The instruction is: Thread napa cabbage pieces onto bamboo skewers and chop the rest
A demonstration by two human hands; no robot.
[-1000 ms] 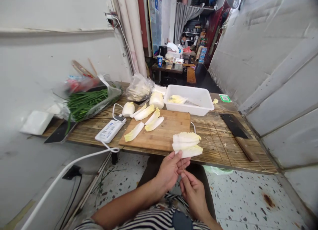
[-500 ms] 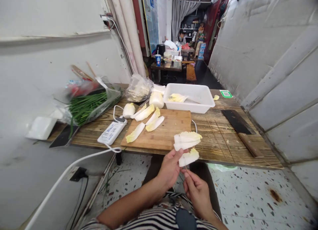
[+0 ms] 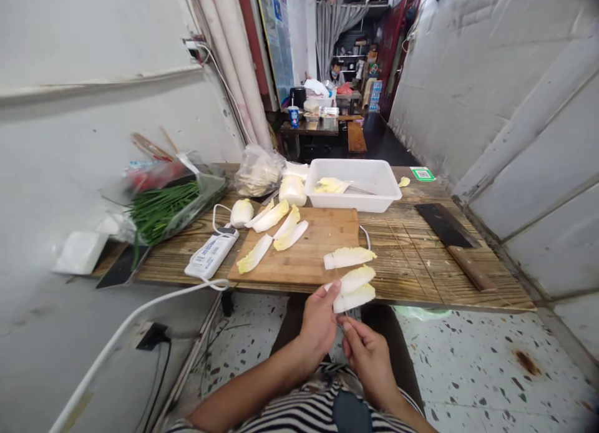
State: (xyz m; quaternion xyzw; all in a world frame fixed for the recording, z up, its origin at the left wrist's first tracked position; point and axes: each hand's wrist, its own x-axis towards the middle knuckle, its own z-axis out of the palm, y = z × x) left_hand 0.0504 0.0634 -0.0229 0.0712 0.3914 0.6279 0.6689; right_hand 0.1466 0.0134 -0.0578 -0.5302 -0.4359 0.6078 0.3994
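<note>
Left hand (image 3: 319, 324): closed on the two lower pale yellow-white napa cabbage leaf pieces (image 3: 354, 287), fingers pinched at their white stem ends, just off the near edge of the brown slatted wooden surface (image 3: 421, 258).
Right hand (image 3: 369, 358): below and right of the left, fingers narrowed on a thin wooden skewer (image 3: 345, 319); most of the stick was hidden or too fine to follow.
Third piece: another cabbage leaf piece (image 3: 349, 257) showed just above the held pair, over the near edge; whether it sat on the skewer or lay on the surface could not be told.
Handling, judged: leaves light, limp at the frilly yellow tips, crisp and easily split at the thick white rib; probably damp and a little slippery. Best taken at the rib end, where the left hand had them.
Board: light wooden cutting board (image 3: 309, 246) towards the middle of the surface, carrying four more cut leaves (image 3: 276, 230) at its far left corner.
Far edge: white rectangular plastic tub (image 3: 369, 199) with skewered leaves inside.
Right side: dark broad-bladed cleaver with wooden handle (image 3: 452, 239), lying flat, well apart from the hands.
Left side: white power strip (image 3: 210, 252) beside the board; bag of green chives (image 3: 163, 205) beyond it.
</note>
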